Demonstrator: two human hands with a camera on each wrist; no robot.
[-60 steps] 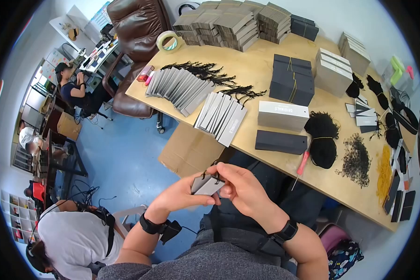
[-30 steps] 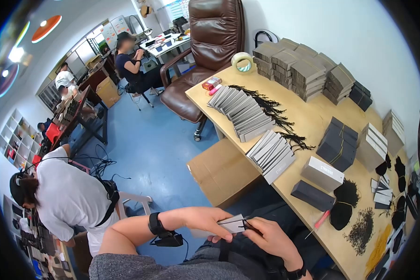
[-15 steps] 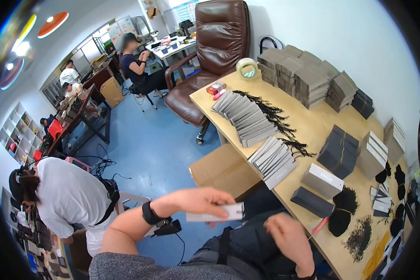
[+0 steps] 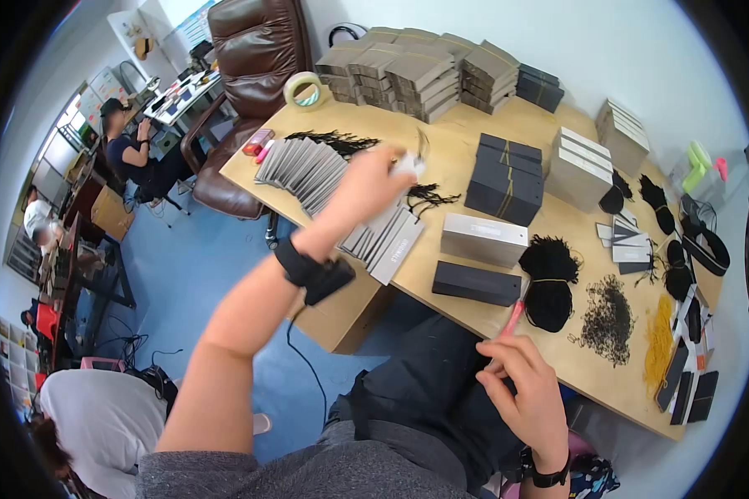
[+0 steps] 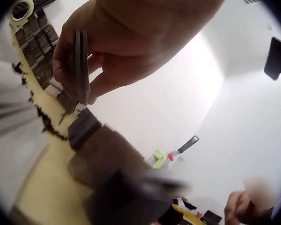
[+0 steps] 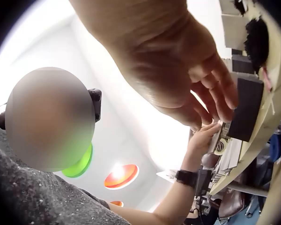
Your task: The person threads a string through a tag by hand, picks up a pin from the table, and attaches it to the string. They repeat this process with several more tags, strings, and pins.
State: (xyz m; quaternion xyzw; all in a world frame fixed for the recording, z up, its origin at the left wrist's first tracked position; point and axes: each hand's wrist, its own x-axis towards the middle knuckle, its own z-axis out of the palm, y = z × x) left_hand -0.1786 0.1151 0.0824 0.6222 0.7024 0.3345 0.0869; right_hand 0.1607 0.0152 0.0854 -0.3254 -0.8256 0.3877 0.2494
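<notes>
In the head view my left hand (image 4: 364, 190) is over the fanned rows of grey hang tags (image 4: 395, 249) with black cords. It pinches a few grey hang tags (image 5: 81, 65) between thumb and fingers, seen edge-on in the left wrist view and blurred in the head view. My right hand (image 4: 526, 397) hovers at the table's front edge, its fingers loosely bent and holding nothing. Just beyond its fingertips lies a tool with a pink handle (image 4: 515, 314), its thin shaft partly hidden by the hand. A tied bundle of black cords (image 4: 549, 303) lies beside that handle.
Stacked grey tags (image 4: 484, 239) and dark tags (image 4: 477, 284) stand mid-table. Banded grey stacks (image 4: 416, 79) line the wall, near a tape roll (image 4: 304, 91). Small black loops (image 4: 606, 320) and yellow bands (image 4: 659, 345) lie right. A cardboard box (image 4: 341, 320) sits below the table.
The hands have parted. My left hand has carried the tags from over my lap up to the rows on the table; my right hand has moved toward the pink-handled tool. The head view has turned right.
</notes>
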